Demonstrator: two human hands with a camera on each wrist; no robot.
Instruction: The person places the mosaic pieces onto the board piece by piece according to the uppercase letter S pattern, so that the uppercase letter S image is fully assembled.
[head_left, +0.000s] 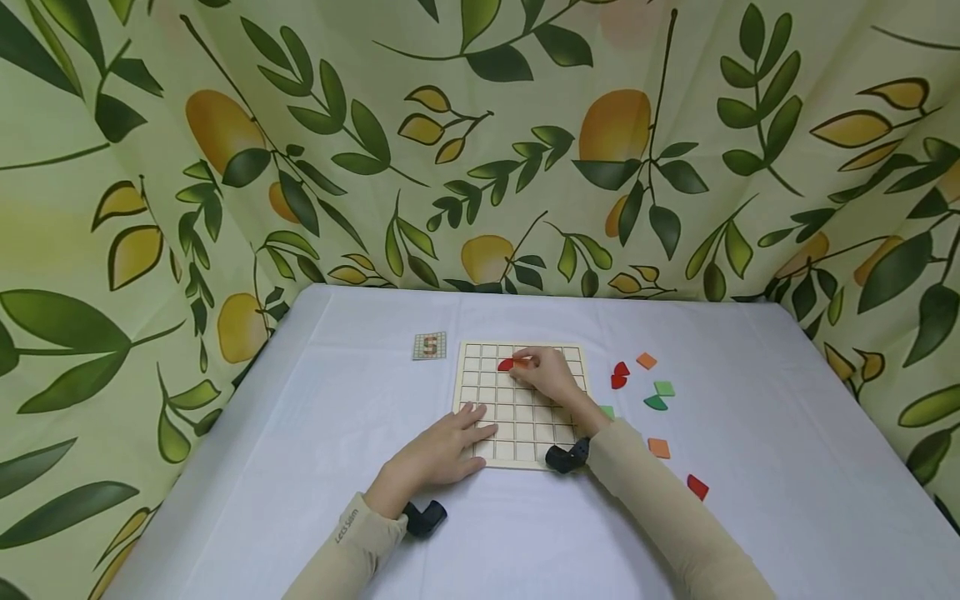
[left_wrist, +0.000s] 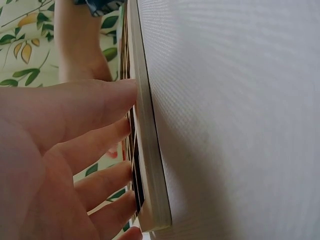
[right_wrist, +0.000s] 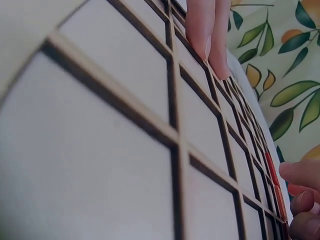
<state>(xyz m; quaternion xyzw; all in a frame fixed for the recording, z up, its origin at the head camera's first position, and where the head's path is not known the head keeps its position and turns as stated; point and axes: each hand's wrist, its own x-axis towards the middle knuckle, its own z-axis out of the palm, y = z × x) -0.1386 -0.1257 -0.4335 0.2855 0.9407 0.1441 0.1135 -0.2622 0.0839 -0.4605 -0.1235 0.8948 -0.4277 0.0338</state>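
Pinching the orange tile [head_left: 522,362] at the far rows of the board [head_left: 525,431], the right hand [head_left: 547,372] probably finds it light, stiff, slick, best gripped by opposite edges; the left hand [head_left: 442,447] lies spread there

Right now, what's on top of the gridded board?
On the board, a red piece and an orange piece show by the right hand; the left hand touches its left side. Whatever lies under either hand is hidden.

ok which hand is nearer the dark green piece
Right. The right hand is over the far half of the board, left of the dark green piece; the left hand touches the board's left side, farther away.
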